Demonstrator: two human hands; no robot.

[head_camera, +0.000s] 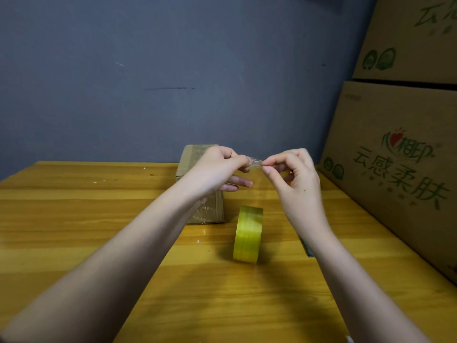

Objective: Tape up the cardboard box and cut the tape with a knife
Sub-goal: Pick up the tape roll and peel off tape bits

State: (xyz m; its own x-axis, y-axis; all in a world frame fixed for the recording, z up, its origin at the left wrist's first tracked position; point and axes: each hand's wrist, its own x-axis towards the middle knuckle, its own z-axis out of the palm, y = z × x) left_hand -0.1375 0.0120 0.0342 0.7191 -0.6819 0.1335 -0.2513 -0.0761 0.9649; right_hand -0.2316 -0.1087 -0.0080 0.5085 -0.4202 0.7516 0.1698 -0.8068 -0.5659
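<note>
Both hands up in front of the small cardboard box (197, 214), working a scrap of clear tape (254, 161) between them. Left hand (217, 169) pinches one end with thumb and forefinger, the other fingers loosely extended below; right hand (294, 177) pinches the other end, its remaining fingers curled. The scrap looks crumpled and short, held above the desk (74, 219) and not touching the box

Step in hand, as I judge it: handling a loose tape piece, either straightening it to stick on or balling up waste. Cannot tell which. The box already looks glossy with tape on its near face and top, so the taping seems well along

Yellowish tape roll (248, 233) stands on edge on the desk, just beside the box's near right corner, free of both hands. A dark slim object (307, 248) lies on the desk partly under the right forearm, possibly the knife, too hidden to say

Next move calls for: either pressing the scrap flat on a seam without letting it fold on itself, or dropping it and picking up the roll; the right hand must free itself to reach the knife

Writing: large cartons (395, 157) stacked at right, printed in green Chinese "心相印" with a red heart and "云感柔肤"; the upper carton shows part of the same green print. No readable text on the small box or roll
</note>
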